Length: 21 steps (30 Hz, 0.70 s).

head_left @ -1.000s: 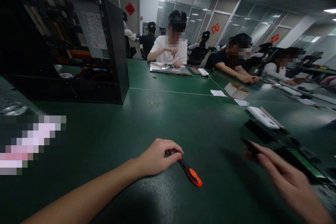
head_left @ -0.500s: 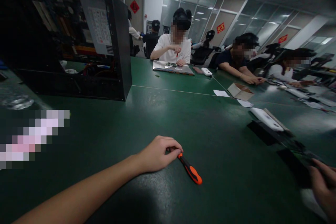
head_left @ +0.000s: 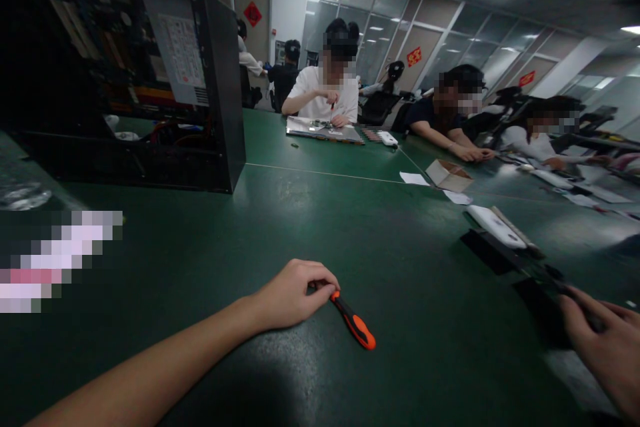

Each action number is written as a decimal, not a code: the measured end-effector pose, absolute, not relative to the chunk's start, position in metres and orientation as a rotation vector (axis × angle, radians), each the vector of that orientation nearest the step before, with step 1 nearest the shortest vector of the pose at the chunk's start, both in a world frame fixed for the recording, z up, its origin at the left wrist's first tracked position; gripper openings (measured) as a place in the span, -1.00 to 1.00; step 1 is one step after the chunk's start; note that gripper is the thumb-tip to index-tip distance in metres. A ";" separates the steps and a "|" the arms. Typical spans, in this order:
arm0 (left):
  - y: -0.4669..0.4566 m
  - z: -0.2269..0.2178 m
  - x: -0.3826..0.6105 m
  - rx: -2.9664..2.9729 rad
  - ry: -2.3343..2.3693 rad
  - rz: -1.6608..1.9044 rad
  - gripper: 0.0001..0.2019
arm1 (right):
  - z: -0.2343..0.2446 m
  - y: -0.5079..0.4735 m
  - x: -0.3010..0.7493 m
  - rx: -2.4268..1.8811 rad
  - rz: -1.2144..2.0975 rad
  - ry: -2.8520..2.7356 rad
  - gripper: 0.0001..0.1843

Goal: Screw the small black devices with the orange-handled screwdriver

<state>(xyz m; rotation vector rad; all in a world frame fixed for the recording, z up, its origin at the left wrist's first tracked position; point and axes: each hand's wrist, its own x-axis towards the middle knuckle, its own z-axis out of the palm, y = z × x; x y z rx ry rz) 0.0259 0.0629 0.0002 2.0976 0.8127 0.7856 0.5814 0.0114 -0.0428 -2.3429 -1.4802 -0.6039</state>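
Observation:
My left hand rests on the green tabletop, fingers curled round the shaft end of a screwdriver. The orange and black handle lies toward the lower right; the tip is hidden under the fingers. At the right edge my right hand has its thumb and fingers closed together at a dark part, too dim to name. Close beyond that hand lie black flat pieces and a white device.
At the left stands an open black computer case. A small cardboard box and paper slips lie farther off. Across the table a person in a white shirt works on a flat panel; several others sit beyond.
The whole view has shifted slightly, so things sit a little more to the left and more of my right hand shows. My left hand keeps its hold on the screwdriver.

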 end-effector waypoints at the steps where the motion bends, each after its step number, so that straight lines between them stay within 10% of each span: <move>1: 0.063 0.000 0.026 2.100 0.816 0.785 -0.84 | -0.039 0.012 0.576 -2.363 -0.589 -1.476 -0.21; 21: 0.063 -0.001 0.025 2.141 0.803 0.773 -0.82 | -0.018 0.011 0.538 -2.499 -0.561 -1.620 -0.13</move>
